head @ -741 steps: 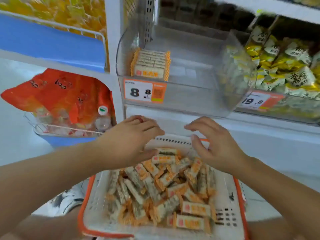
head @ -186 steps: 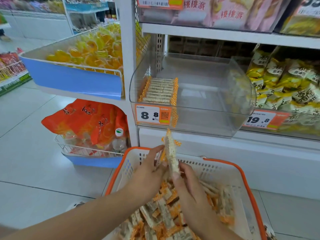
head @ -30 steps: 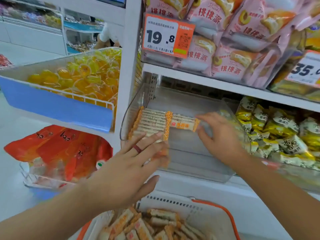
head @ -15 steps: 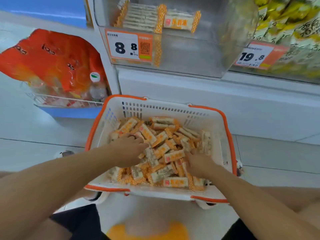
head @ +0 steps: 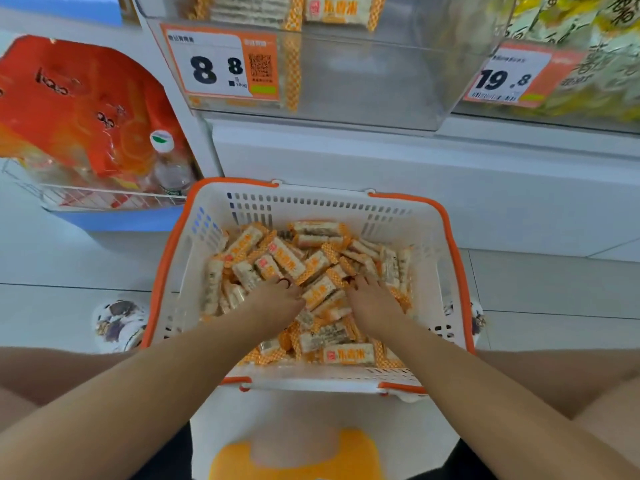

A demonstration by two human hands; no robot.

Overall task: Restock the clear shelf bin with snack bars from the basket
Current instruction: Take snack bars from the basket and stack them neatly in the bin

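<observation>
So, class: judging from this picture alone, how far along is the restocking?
Done: a row of snack bars already stands in the clear shelf bin, with one more bar beside it. In hand: the left hand and right hand are both down among the loose bars in the basket; what they grip is hidden. Left: most of the bin is bare and the basket holds many bars.

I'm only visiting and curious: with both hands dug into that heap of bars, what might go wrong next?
The snack bars lie jumbled in the basket, so the left hand or right hand may lift a loose bunch and drop some on the way up. The clear shelf bin sits high above, and its neat row could get knocked crooked.
</observation>
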